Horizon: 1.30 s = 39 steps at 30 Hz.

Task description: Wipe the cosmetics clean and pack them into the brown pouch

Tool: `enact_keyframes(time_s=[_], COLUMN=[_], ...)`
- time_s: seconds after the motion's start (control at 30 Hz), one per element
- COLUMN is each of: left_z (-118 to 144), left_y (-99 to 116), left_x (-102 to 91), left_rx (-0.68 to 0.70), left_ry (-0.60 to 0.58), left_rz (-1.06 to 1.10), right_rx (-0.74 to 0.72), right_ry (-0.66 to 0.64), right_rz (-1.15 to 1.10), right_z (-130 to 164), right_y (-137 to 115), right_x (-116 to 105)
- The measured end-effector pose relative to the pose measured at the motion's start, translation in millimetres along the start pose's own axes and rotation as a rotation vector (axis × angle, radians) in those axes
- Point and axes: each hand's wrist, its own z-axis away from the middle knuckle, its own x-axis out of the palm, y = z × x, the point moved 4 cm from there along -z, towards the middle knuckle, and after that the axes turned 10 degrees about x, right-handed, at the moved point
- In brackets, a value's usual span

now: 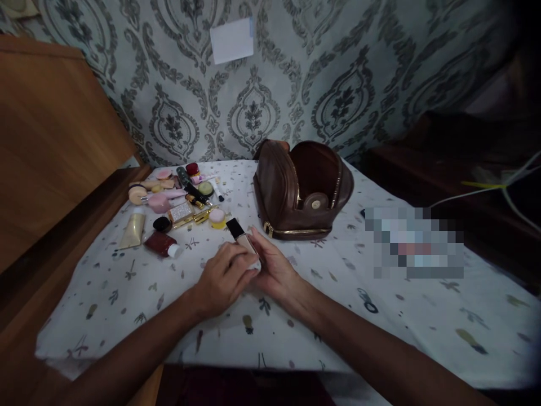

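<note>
A small foundation bottle [245, 242], beige with a square black cap, is held above the table with its cap pointing up and left. My left hand [224, 274] has its fingers curled over the lower part of the bottle. From the other side, my right hand [274, 264] cups the bottle, fingers closed around it. Some of the bottle is hidden behind my fingers. Just beyond my hands stands a brown leather bag [276, 206], its zipped top gaping open and its inside dark.
Several cosmetics lie in a cluster at the left, among them a dark red bottle [159, 243], a cream tube [132, 230] and a glittery compact [180, 213]. A printed cloth [321, 304] covers the table. A blurred-out item [414, 242] lies at right; a wooden panel [54, 141] rises at left.
</note>
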Motion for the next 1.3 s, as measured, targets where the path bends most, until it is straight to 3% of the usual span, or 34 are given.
enact_keyframes(time_s=[0.1, 0.3, 0.43, 0.57, 0.67, 0.73, 0.87, 0.93, 1.03, 1.13, 1.3], left_z=[3.4, 7.6, 9.1, 9.6, 9.7, 10.5, 17.4, 21.5, 25.6, 27.0, 28.8], left_y=[-13.6, -31.1, -30.1, -21.1, -19.4, -25.9, -51.9, -62.7, -65.6, -61.0, -61.4], left_x=[-5.9, -12.6, -6.9, -0.4, 0.0, -4.2, -16.8, -15.2, -0.3, 9.8, 14.1], left_rx=[-0.119, -0.337, -0.300, -0.176, -0.168, -0.256, -0.604, -0.787, -1.013, -1.097, -1.129], left_ry=[0.047, 0.160, 0.095, 0.018, 0.011, 0.062, 0.249, 0.268, 0.186, 0.213, 0.319], left_rz=[-0.009, 0.004, 0.029, 0.077, 0.113, 0.111, 0.181, 0.375, 0.834, 1.098, 1.082], right_rx=[0.026, 0.102, 0.093, 0.004, -0.014, 0.001, 0.056, 0.047, 0.014, -0.013, 0.011], right_ry=[0.051, 0.023, 0.084, 0.034, 0.026, 0.023, 0.011, -0.001, -0.027, -0.044, -0.102], right_rz=[-0.031, -0.008, -0.032, -0.055, -0.066, -0.048, 0.078, 0.141, 0.227, 0.288, 0.300], right_z=[3.1, 4.3, 2.0, -1.3, -1.9, -0.1, 6.6, 9.3, 10.6, 9.3, 7.7], right_y=[5.0, 10.7, 7.9, 1.0, -1.3, -0.7, 4.2, 5.7, 6.7, 7.0, 8.7], right_x=[1.9, 6.1, 3.0, 3.2, 2.5, 3.8, 11.6, 15.2, 17.3, 15.7, 15.4])
